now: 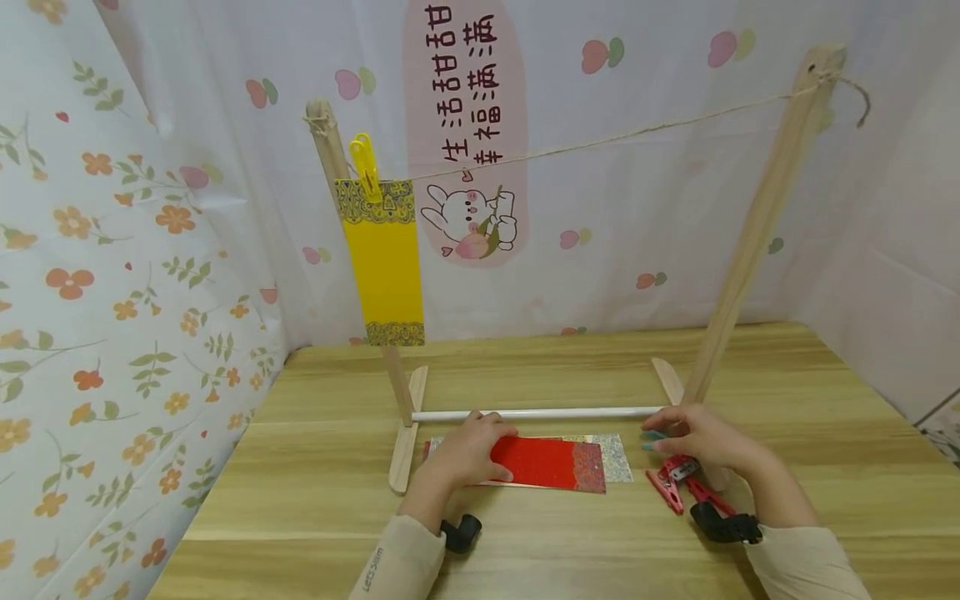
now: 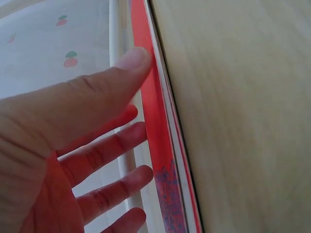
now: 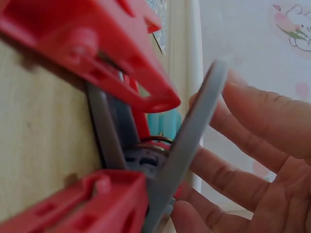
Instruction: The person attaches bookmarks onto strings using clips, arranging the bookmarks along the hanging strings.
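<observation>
My left hand (image 1: pixel 471 454) lies over a stack of long cards, the red card (image 1: pixel 543 463) on top. In the left wrist view the thumb and parted fingers (image 2: pixel 104 150) come right up to its edge, not curled round it. My right hand (image 1: pixel 705 437) is above a small pile of clothespins, thumb and fingers apart. A teal clothespin (image 1: pixel 649 446) shows by its fingertips. Red clothespins (image 1: pixel 666 490) and a grey clothespin (image 3: pixel 184 145) lie under the palm, partly hiding the fingers in the right wrist view.
A wooden stand's two posts (image 1: pixel 757 217) carry a string (image 1: pixel 592 144). A yellow clothespin (image 1: pixel 365 167) fixes a yellow card (image 1: pixel 386 271) at its left end. A white rod (image 1: pixel 547 413) joins the feet behind the cards. Patterned cloth (image 1: pixel 637 242) hangs behind the table (image 1: pixel 315 533).
</observation>
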Demonstrator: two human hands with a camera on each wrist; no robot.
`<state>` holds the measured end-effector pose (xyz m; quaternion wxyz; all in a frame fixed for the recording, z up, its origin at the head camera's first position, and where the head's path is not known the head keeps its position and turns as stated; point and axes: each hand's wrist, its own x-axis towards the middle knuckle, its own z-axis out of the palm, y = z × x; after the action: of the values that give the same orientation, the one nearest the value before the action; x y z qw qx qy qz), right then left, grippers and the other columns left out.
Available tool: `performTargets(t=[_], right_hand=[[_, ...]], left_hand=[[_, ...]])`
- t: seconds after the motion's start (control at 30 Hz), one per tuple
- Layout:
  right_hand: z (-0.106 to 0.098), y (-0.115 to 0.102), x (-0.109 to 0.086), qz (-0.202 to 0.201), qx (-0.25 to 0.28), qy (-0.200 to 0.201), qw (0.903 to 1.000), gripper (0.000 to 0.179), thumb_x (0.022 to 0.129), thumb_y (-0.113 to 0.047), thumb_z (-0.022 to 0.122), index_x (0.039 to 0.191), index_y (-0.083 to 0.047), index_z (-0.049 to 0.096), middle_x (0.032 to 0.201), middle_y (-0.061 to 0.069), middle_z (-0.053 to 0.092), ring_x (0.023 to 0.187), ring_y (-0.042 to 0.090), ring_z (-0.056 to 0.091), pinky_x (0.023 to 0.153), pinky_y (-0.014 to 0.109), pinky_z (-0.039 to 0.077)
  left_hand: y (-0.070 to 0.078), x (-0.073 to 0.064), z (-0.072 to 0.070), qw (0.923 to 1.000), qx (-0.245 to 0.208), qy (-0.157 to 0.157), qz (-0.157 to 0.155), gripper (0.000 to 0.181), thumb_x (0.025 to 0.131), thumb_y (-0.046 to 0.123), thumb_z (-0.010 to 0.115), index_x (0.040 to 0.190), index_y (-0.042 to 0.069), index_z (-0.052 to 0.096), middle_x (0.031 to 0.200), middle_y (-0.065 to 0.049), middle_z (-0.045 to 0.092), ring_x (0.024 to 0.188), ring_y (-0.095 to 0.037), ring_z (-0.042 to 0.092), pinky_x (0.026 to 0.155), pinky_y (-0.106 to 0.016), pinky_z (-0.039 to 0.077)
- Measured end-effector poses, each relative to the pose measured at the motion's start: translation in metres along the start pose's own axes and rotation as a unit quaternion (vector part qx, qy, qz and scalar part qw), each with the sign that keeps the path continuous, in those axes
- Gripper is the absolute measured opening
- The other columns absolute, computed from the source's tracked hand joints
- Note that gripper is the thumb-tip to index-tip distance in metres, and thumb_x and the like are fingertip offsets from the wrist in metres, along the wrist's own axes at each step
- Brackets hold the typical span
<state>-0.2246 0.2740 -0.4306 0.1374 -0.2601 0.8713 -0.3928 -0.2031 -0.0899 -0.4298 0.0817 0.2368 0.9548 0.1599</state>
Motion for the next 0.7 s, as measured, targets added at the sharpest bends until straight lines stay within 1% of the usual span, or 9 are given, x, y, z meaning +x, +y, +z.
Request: performTargets(t=[0.1, 0.2, 0.37, 0.43, 0.47, 0.53, 0.6, 0.67, 0.7], right_hand=[[0.000, -0.001, 0.001, -0.001, -0.005, -0.002, 1.0000, 0.033, 0.093, -0.011, 0.068, 0.118, 0.010, 0.064, 0.109, 0.021, 0.070, 0.090, 0.008, 0.064, 0.071, 0.021, 0.052], [0.001, -0.005, 0.002, 0.006, 0.000, -0.009, 0.9999, 0.035, 0.093, -0.012, 0.068, 0.119, 0.011, 0.064, 0.109, 0.021, 0.070, 0.088, 0.007, 0.062, 0.072, 0.022, 0.052], [0.001, -0.008, 0.001, 0.011, -0.011, -0.011, 0.9998, 0.032, 0.091, -0.009, 0.069, 0.116, 0.011, 0.064, 0.110, 0.024, 0.069, 0.097, 0.021, 0.066, 0.074, 0.020, 0.052], [0.002, -0.008, 0.001, 0.013, -0.017, -0.011, 0.9997, 0.030, 0.091, -0.007, 0.069, 0.115, 0.011, 0.065, 0.111, 0.025, 0.068, 0.098, 0.023, 0.065, 0.074, 0.020, 0.051], [0.002, -0.008, 0.001, 0.013, -0.017, -0.011, 0.9997, 0.029, 0.091, -0.006, 0.069, 0.114, 0.012, 0.065, 0.110, 0.026, 0.068, 0.096, 0.020, 0.065, 0.073, 0.020, 0.051], [0.004, -0.009, 0.001, 0.015, -0.017, -0.011, 0.9997, 0.027, 0.090, -0.005, 0.069, 0.112, 0.012, 0.066, 0.110, 0.026, 0.067, 0.094, 0.016, 0.064, 0.072, 0.020, 0.051], [0.006, -0.009, 0.001, 0.022, -0.014, -0.010, 0.9996, 0.026, 0.090, -0.004, 0.069, 0.110, 0.012, 0.066, 0.108, 0.025, 0.067, 0.089, 0.010, 0.063, 0.069, 0.020, 0.052], [0.007, -0.010, 0.000, 0.031, -0.011, -0.003, 0.9994, 0.024, 0.089, -0.004, 0.069, 0.108, 0.011, 0.067, 0.106, 0.024, 0.067, 0.086, 0.010, 0.063, 0.068, 0.021, 0.052], [0.007, -0.010, -0.001, 0.038, -0.012, 0.002, 0.9992, 0.022, 0.089, -0.003, 0.069, 0.107, 0.011, 0.067, 0.106, 0.023, 0.066, 0.087, 0.013, 0.062, 0.068, 0.021, 0.052]], left_hand=[[0.000, -0.001, 0.000, 1.0000, 0.004, 0.004, -0.003, 0.053, 0.080, 0.025, 0.083, 0.129, 0.015, 0.065, 0.132, -0.004, 0.059, 0.125, -0.028, 0.049, 0.097, -0.040, 0.052], [0.000, -0.002, -0.001, 0.9999, 0.009, 0.004, -0.009, 0.054, 0.080, 0.025, 0.084, 0.129, 0.016, 0.065, 0.131, -0.003, 0.059, 0.126, -0.028, 0.049, 0.098, -0.041, 0.051], [0.004, -0.002, -0.002, 0.9995, 0.028, 0.000, -0.015, 0.055, 0.080, 0.027, 0.084, 0.131, 0.017, 0.064, 0.132, -0.005, 0.057, 0.132, -0.036, 0.047, 0.102, -0.047, 0.049], [0.007, -0.003, -0.003, 0.9992, 0.033, -0.001, -0.022, 0.055, 0.080, 0.026, 0.084, 0.131, 0.017, 0.064, 0.132, -0.006, 0.057, 0.135, -0.040, 0.045, 0.104, -0.050, 0.048], [0.009, -0.003, -0.004, 0.9990, 0.037, -0.001, -0.026, 0.055, 0.080, 0.026, 0.084, 0.130, 0.017, 0.064, 0.130, -0.006, 0.058, 0.135, -0.040, 0.046, 0.104, -0.050, 0.047], [0.011, -0.004, -0.004, 0.9986, 0.040, -0.003, -0.035, 0.055, 0.079, 0.026, 0.084, 0.129, 0.016, 0.064, 0.129, -0.006, 0.058, 0.132, -0.038, 0.049, 0.104, -0.049, 0.048], [0.011, -0.006, -0.004, 0.9982, 0.043, -0.003, -0.041, 0.053, 0.079, 0.026, 0.085, 0.127, 0.016, 0.066, 0.126, -0.005, 0.059, 0.127, -0.033, 0.053, 0.101, -0.046, 0.050], [0.010, -0.006, -0.004, 0.9980, 0.048, -0.001, -0.041, 0.049, 0.079, 0.025, 0.085, 0.124, 0.016, 0.067, 0.123, -0.004, 0.059, 0.118, -0.028, 0.056, 0.095, -0.042, 0.052], [0.010, -0.006, -0.004, 0.9980, 0.049, 0.000, -0.041, 0.047, 0.079, 0.026, 0.085, 0.122, 0.016, 0.068, 0.121, -0.003, 0.059, 0.116, -0.027, 0.057, 0.093, -0.041, 0.053]])
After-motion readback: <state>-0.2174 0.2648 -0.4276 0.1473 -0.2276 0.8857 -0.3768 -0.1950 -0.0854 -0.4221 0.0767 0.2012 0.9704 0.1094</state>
